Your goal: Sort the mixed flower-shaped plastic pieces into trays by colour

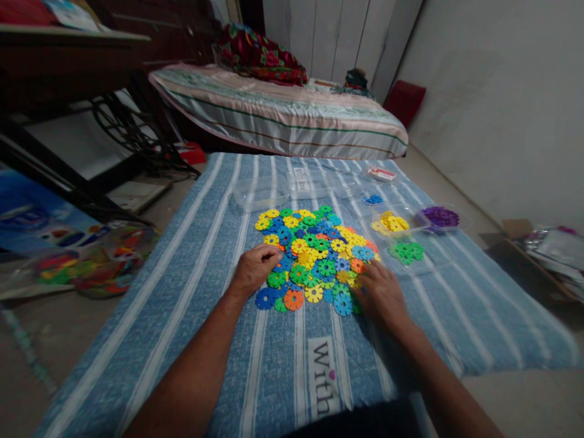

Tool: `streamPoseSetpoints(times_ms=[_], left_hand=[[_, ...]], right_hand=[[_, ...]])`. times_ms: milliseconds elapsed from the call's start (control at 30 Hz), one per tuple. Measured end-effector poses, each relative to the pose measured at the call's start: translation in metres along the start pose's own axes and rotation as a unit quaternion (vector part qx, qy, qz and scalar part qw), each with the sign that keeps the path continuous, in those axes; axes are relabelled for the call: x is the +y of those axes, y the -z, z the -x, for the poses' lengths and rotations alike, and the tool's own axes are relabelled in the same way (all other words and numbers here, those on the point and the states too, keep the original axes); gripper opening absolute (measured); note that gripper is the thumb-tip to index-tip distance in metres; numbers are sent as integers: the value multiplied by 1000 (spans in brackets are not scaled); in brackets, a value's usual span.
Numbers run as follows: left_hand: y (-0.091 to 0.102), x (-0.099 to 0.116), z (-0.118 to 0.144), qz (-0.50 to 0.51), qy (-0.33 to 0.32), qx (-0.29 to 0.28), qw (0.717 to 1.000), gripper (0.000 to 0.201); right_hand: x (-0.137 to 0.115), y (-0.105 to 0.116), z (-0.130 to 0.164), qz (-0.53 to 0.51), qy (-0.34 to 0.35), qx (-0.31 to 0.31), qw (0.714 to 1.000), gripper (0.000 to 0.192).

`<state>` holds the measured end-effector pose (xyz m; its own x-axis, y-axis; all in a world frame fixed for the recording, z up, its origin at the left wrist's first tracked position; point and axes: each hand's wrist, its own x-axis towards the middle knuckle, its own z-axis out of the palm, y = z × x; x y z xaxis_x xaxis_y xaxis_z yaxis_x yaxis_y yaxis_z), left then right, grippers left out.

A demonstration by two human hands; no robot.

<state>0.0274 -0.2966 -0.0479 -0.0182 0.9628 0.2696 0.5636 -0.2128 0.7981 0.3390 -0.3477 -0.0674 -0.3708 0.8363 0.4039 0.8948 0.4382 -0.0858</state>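
Your left hand (pixel 255 269) rests curled on the near-left edge of the pile of snowflake discs (pixel 314 255) on the striped blue cloth (pixel 205 243) — whether it pinches one, you cannot tell. Your right hand (pixel 381 295) lies spread and flat, gripping nothing. Pick single discs from the rim — the sorted green discs (pixel 407 250) lie just right.

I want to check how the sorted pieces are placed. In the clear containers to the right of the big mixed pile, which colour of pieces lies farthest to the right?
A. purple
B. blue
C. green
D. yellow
A: the purple pieces sit in the container farthest right, beyond the yellow pieces, the green pieces and the few blue pieces.
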Motion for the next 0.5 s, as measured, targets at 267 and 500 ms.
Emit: streamPoseSetpoints(times_ms=[267, 500], left_hand=[[0, -1, 0, -4, 1, -3, 1000, 22], [0, 0, 0, -6, 1, -3, 1000, 21]], right_hand=[[6, -4, -1, -32, 50, 78, 995, 20], [13, -1, -1, -146, 65, 150, 976, 18]])
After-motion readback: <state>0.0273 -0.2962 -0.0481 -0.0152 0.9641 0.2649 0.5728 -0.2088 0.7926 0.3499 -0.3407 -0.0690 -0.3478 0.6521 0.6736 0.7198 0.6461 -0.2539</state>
